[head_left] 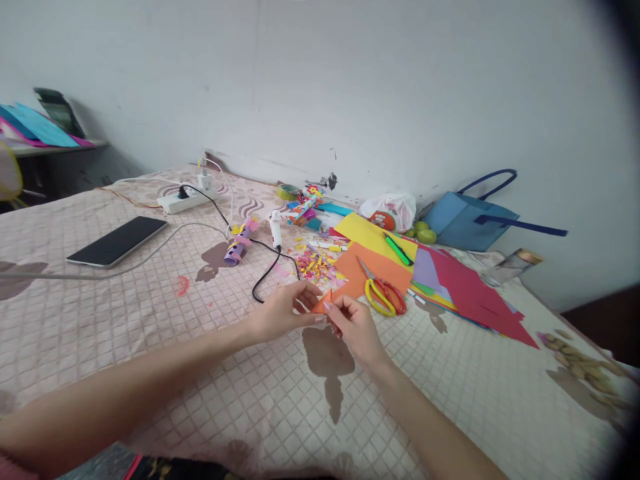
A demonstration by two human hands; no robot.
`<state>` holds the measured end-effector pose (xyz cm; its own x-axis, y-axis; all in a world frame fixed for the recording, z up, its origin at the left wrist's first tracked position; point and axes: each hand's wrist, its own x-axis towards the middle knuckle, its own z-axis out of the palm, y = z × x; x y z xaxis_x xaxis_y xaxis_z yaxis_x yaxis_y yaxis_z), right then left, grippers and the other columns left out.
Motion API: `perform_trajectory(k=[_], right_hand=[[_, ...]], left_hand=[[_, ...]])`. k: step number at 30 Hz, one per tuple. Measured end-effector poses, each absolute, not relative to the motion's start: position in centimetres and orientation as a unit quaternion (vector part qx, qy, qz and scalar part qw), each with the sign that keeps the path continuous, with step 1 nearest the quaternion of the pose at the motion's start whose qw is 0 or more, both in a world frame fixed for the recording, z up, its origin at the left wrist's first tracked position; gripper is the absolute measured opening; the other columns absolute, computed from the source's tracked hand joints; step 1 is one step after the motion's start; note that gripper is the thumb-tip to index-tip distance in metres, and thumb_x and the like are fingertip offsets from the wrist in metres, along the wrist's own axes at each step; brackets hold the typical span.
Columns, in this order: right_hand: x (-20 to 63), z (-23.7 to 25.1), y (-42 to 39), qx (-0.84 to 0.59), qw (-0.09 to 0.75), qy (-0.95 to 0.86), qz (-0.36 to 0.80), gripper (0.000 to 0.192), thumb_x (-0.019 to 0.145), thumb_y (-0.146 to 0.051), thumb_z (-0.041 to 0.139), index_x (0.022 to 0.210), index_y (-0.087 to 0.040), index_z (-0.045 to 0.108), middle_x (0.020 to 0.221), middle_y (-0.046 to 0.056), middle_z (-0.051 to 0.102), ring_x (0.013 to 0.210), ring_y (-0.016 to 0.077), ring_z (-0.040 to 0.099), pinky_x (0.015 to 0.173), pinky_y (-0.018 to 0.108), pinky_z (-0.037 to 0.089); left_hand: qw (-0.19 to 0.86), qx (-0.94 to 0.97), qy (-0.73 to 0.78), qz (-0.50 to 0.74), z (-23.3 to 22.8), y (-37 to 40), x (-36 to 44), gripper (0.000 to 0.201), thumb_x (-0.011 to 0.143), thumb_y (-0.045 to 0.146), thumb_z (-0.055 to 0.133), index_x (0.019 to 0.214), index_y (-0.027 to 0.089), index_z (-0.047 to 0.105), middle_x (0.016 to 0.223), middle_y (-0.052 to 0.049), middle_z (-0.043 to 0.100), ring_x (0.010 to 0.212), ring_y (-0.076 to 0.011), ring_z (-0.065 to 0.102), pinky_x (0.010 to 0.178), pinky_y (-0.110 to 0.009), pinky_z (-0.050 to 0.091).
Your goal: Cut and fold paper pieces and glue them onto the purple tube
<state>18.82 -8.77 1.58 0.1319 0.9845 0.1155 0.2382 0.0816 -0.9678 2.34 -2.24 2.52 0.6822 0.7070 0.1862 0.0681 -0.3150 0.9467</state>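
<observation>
A small folded piece of orange paper (pixel 323 304) is pinched between my two hands above the patterned tablecloth (pixel 225 407). My left hand (pixel 286 312) grips its left side, fingers bent. On its right side, my right hand (pixel 356 327) presses it between thumb and fingers. Just beyond lie scissors (pixel 384 293) with one yellow and one red handle, partly on an orange sheet (pixel 370 260). Small colourful paper scraps (pixel 315 265) are heaped behind my hands. A white glue gun (pixel 275 230) with a black cord stands near the scraps.
A purple decorated paper roll (pixel 238 244) stands left of the glue gun. Farther left are a dark tablet (pixel 119 241) and a power strip (pixel 187 199) with cables. Red sheets (pixel 475 293), a green cutter (pixel 398 249) and a blue bag (pixel 465 220) lie to the right.
</observation>
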Motion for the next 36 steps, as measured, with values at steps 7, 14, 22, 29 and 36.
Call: perform_trajectory(k=[7,14,22,29,36], right_hand=[[19.2,1.7,-8.7,-0.532,0.468,-0.564,0.423,0.031,0.078,-0.046,0.058,0.065,-0.019,0.050,0.051,-0.006,0.047,0.044,0.0085,0.042,0.044,0.021,0.034],[19.8,2.5,-8.9,-0.514,0.447,-0.593,0.428,0.031,0.078,-0.044,0.058,0.064,-0.019,0.048,0.052,-0.006,0.044,0.044,0.0075,0.041,0.043,0.020,0.032],[19.9,2.5,-8.9,-0.521,0.446,-0.579,0.441,0.032,0.076,-0.047,0.059,0.064,-0.019,0.049,0.052,-0.005,0.048,0.044,0.0078,0.042,0.043,0.020,0.033],[19.7,2.3,-8.8,-0.532,0.433,-0.583,0.435,0.034,0.076,-0.049,0.058,0.062,-0.019,0.048,0.048,-0.006,0.045,0.042,0.0081,0.041,0.042,0.020,0.032],[19.4,2.0,-8.7,-0.545,0.422,-0.582,0.432,0.036,0.076,-0.050,0.058,0.061,-0.019,0.048,0.046,-0.007,0.044,0.040,0.0074,0.040,0.040,0.019,0.031]], left_hand=[[0.549,0.753,0.222,0.287,2.3,-2.2,2.4,0.029,0.073,0.031,0.066,0.095,0.014,0.058,0.083,-0.005,0.064,0.075,-0.0140,0.060,0.071,-0.027,0.047],[0.653,0.686,0.184,0.262,2.2,-1.7,2.4,0.033,0.070,0.030,0.069,0.095,0.011,0.058,0.088,-0.008,0.066,0.080,-0.0154,0.062,0.074,-0.029,0.048],[0.650,0.690,0.191,0.254,2.1,-1.7,2.4,0.031,0.071,0.032,0.068,0.092,0.011,0.060,0.088,-0.009,0.067,0.080,-0.0164,0.063,0.074,-0.029,0.048],[0.551,0.755,0.224,0.277,2.4,-1.9,2.2,0.040,0.068,0.032,0.070,0.101,0.014,0.059,0.090,-0.007,0.065,0.080,-0.0162,0.061,0.072,-0.028,0.048],[0.490,0.784,0.223,0.310,2.2,-2.5,2.1,0.046,0.073,0.031,0.066,0.114,0.017,0.052,0.089,-0.005,0.063,0.079,-0.0147,0.060,0.074,-0.027,0.048]])
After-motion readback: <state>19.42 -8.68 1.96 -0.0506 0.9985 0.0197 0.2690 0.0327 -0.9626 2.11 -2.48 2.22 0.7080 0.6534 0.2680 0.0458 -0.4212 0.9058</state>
